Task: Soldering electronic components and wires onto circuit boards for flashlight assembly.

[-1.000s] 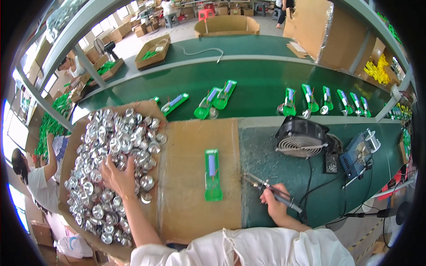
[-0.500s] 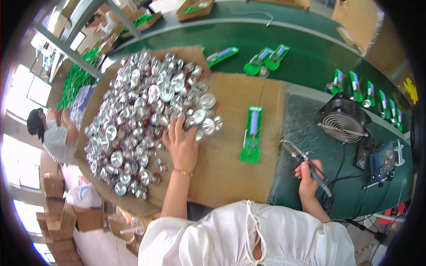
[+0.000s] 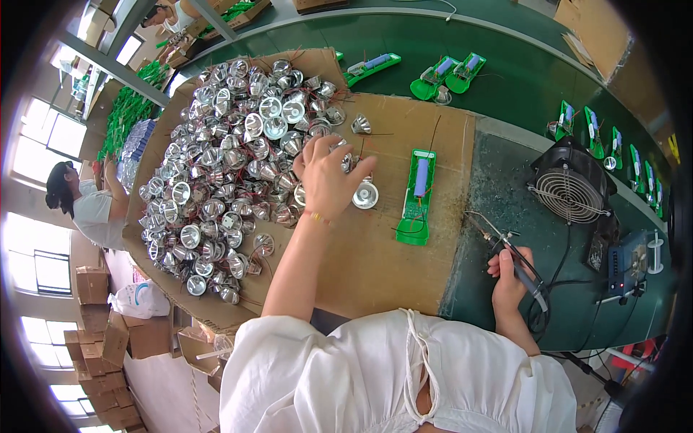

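Plainly, green casing (image 3: 413, 232) lies btw. the hands, L fingers nearer

L hand (image 3: 326, 182): fingers bent, thumb set wide of the rest, over R edge of reflector pile (image 3: 216, 155). Reflector shows in the gap; contact hidden, can't tell. Loose reflector (image 3: 366, 195), face up, just beside thumb on body side.

R hand (image 3: 511, 283): fingers closed round soldering tool (image 3: 533, 287), tip fwd & L, near casing's R edge, not touching.

Casing: to R of L fingers, a bit closer to body, on brown board (image 3: 368, 267). Long axis approx. fore-aft, far end leaning slightly R. Blue cell (image 3: 421, 177) toward far end. R fingers farther off than L.

Outward: cardboard tray (image 3: 216, 312) under pile, L; black fan (image 3: 570, 193) on green table (image 3: 559, 317), R.
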`<state>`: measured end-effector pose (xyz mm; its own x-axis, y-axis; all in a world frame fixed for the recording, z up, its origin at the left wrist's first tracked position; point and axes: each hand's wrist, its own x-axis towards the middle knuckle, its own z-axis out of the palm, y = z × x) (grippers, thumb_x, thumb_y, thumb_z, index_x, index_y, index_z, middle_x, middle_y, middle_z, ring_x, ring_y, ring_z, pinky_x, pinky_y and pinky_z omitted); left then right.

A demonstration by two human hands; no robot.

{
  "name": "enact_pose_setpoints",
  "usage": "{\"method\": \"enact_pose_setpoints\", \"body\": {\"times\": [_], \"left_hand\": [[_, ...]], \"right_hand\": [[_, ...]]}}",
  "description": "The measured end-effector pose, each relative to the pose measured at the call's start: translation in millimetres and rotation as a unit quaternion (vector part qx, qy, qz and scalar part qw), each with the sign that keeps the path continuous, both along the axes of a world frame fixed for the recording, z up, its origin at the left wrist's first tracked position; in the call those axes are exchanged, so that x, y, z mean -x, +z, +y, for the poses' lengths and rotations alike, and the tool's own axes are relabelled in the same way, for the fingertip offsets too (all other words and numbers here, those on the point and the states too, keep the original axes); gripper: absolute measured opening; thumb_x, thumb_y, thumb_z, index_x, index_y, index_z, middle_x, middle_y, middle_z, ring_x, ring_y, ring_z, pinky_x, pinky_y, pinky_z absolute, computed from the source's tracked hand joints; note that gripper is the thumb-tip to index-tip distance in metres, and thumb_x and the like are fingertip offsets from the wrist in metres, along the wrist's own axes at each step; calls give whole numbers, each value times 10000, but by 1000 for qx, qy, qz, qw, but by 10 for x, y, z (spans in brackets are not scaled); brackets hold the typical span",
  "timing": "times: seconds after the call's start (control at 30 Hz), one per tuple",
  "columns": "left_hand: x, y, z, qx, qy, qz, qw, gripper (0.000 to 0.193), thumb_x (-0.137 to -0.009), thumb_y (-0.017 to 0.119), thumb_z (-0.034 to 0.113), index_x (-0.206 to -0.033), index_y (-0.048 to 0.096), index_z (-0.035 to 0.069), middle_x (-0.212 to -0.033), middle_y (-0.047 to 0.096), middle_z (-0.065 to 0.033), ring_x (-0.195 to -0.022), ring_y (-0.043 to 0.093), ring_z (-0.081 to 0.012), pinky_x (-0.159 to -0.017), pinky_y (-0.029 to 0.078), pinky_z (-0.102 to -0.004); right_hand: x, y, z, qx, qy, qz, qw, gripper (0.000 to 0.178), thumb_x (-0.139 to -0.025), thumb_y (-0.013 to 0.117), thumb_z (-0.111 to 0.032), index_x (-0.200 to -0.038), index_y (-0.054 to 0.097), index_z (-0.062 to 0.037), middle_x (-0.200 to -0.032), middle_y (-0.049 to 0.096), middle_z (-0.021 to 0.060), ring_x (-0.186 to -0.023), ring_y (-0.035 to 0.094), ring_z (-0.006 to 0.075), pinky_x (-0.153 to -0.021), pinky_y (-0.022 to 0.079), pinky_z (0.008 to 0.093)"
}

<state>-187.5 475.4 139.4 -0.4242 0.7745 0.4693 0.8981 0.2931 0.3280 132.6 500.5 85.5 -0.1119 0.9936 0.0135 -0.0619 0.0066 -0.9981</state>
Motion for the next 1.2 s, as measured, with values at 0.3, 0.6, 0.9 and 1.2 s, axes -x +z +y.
{"method": "enact_pose_setpoints", "body": {"times": [0.3, 0.6, 0.9, 1.2], "left_hand": [[7, 210, 23, -114, -18, -264, 958, 110, -806, 586, 94, -797, 633, -5, -778, 657, -89, -729, 615, -155, -682, 456, -257], [-701, -161, -452, 82, -43, -411, 907, 163, -752, 680, 149, -743, 629, -6, -643, 583, -65, -536, 539, -123, -503, 417, -258], [-780, -201, -360, 82, -87, -374, 920, 174, -738, 690, 144, -693, 627, -11, -742, 553, -74, -502, 543, -155, -480, 427, -282], [-781, -226, -319, 75, -93, -361, 925, 178, -734, 695, 144, -688, 628, -13, -742, 551, -74, -492, 553, -159, -453, 429, -278]], "right_hand": [[0, 2, -5, -1, 1, -5, 1000, 133, -835, 560, -97, -867, 487, 9, -647, 577, 93, -506, 519, 104, -480, 429, 212], [355, 265, -60, -58, 160, -39, 985, 170, -806, 596, -67, -892, 486, 30, -704, 605, 118, -581, 571, 117, -546, 482, 236], [432, 213, -80, -37, 140, -25, 989, 143, -808, 598, -67, -857, 503, 27, -673, 591, 107, -571, 574, 119, -506, 480, 236], [433, 224, -101, -50, 144, -37, 988, 136, -816, 591, -76, -853, 502, 20, -669, 586, 101, -560, 573, 120, -495, 477, 234]]}}
